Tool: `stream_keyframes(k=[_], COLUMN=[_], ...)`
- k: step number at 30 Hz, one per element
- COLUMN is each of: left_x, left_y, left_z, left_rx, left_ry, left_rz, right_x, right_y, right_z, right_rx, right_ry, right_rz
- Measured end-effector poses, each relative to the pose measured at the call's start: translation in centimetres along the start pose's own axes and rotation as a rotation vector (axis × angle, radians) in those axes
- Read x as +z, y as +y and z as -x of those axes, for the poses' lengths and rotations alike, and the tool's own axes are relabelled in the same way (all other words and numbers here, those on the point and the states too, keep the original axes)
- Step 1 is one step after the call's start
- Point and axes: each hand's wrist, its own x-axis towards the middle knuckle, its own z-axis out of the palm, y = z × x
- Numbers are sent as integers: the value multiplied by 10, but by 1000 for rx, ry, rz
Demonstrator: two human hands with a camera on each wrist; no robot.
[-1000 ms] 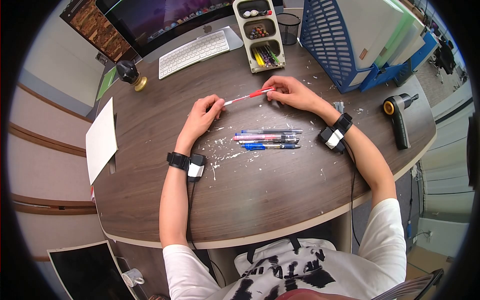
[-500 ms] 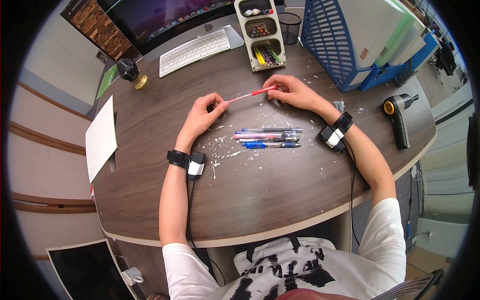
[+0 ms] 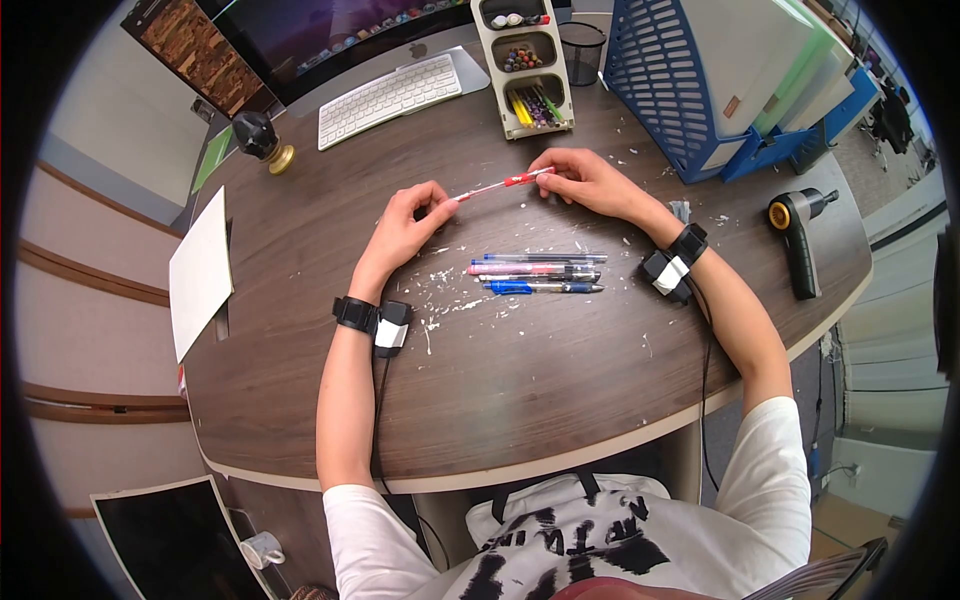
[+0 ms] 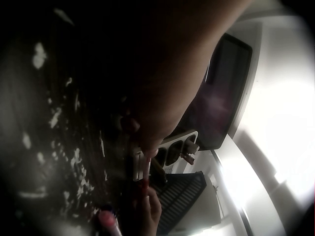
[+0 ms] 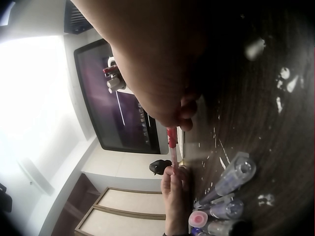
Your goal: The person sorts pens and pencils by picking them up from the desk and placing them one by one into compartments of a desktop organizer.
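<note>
1. Since the earlier frame, the thumb of my left hand (image 3: 405, 225) sits slightly closer to my right hand (image 3: 590, 185), and the red pen (image 3: 517, 180) between them appears rolled, a white mark now showing on its red part.
2. My hands are apart but joined by the pen: the left pinches its pale end, the right its red end. My fingertips hide both ends.
3. Step in hand, as I judge it: holding and turning this pen. The next move calls for a light, even pinch at both ends, since a thin barrel could slip.
4. Nearer me than my hands, a row of pens (image 3: 535, 270) lies side by side on the dark desk (image 3: 500, 400), with white scraps (image 3: 430, 325) around it.
5. Beyond my hands stand a keyboard (image 3: 390, 100), a monitor (image 3: 350, 40) and a compartmented holder (image 3: 528, 77).
6. Right of my right hand: a blue file rack (image 3: 650, 90) and a black tool (image 3: 800, 250).
7. Left of my left hand: a white sheet (image 3: 203, 270).
</note>
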Motion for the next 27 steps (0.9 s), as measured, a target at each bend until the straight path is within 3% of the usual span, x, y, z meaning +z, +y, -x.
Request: stream_keyframes(k=[8, 11, 16, 20, 22, 27], left_x=[-2, -1, 0, -1, -3, 0], left_y=[-14, -8, -2, -2, -4, -7], left_z=[-2, -1, 0, 0, -1, -1], left_rx=[44, -53, 94, 105, -14, -32], left_ry=[12, -29, 9, 13, -45, -7], left_rz=[-36, 75, -113, -133, 6, 74], right_x=[0, 0, 0, 0, -1, 1], right_y=[-1, -2, -3, -3, -3, -4], right_z=[1, 2, 2, 1, 2, 2], right_rx=[-13, -8, 0, -1, 3, 1], right_ry=[-31, -27, -24, -26, -28, -37], right_rz=[92, 101, 71, 67, 75, 67])
